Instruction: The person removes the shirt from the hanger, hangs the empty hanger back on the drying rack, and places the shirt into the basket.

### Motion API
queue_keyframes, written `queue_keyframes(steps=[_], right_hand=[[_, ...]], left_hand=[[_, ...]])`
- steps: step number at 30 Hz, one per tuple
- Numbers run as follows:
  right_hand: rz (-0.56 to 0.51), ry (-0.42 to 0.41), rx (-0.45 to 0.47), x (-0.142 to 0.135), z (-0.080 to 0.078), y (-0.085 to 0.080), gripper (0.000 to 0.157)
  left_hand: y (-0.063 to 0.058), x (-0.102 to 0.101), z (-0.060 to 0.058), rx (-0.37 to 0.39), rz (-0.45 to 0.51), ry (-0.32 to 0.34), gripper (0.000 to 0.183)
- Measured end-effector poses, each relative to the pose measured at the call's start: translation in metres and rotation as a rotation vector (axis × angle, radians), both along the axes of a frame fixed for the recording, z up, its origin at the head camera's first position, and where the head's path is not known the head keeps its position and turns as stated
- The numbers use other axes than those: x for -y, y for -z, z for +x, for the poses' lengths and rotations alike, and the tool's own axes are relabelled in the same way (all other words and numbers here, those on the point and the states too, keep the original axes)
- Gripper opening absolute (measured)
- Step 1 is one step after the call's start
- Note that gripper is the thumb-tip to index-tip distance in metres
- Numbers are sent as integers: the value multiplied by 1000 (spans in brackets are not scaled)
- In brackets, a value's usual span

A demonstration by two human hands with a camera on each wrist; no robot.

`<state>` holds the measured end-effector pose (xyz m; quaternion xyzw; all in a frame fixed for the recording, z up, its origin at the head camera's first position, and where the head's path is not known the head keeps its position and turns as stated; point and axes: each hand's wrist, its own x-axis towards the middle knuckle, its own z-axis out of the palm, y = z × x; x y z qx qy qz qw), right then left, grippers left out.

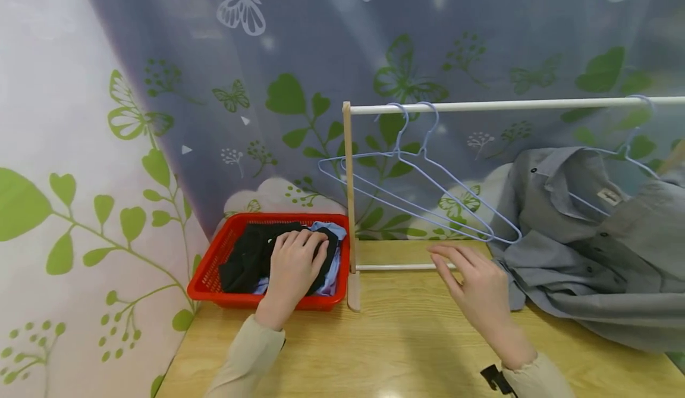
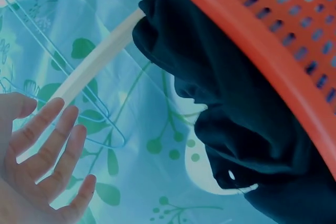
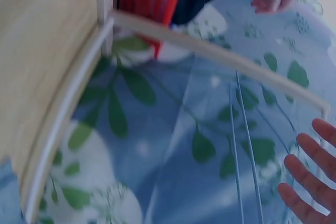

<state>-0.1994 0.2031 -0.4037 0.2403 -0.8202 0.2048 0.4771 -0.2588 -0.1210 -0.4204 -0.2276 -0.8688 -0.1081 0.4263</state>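
My left hand point(image 1: 295, 262) hovers over a red plastic basket point(image 1: 206, 294) in the head view. Its fingers are loosely spread, and the left wrist view shows a gap between them and a black garment point(image 2: 220, 87) heaped in the basket. Light blue cloth point(image 1: 333, 229) shows at the garment's edge. Over the table, my right hand point(image 1: 476, 285) is held in the air with relaxed fingers and nothing in it. It is nearest to two light blue wire hangers point(image 1: 455, 179) and the gray shirt point(image 1: 562, 255) on its right.
A clothes rack with a white rail point(image 1: 497, 106) and a wooden upright point(image 1: 349, 190) stands on the wooden table point(image 1: 396, 338). The gray shirt hangs from the rail's right part on another hanger. Behind is a patterned curtain point(image 1: 299, 35) with leaves and butterflies.
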Motion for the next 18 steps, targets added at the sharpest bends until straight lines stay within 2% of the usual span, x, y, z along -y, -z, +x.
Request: queue_keyframes(steps=[4, 8, 11, 14, 18], right_hand=[[-36, 37, -111, -24, 4, -16, 38], [-66, 84, -196, -49, 8, -33, 40], [-97, 153, -245, -68, 8, -46, 42], [-136, 248, -253, -93, 6, -57, 36], [-131, 414, -169, -141, 3, -70, 38]], left_hand=[[-2, -9, -8, 5, 2, 4, 11], [-5, -15, -17, 54, 2, -17, 13], [-8, -18, -24, 101, 7, -43, 16], [-10, -22, -33, 123, 26, -48, 19], [-12, -29, -45, 139, 16, -58, 24]])
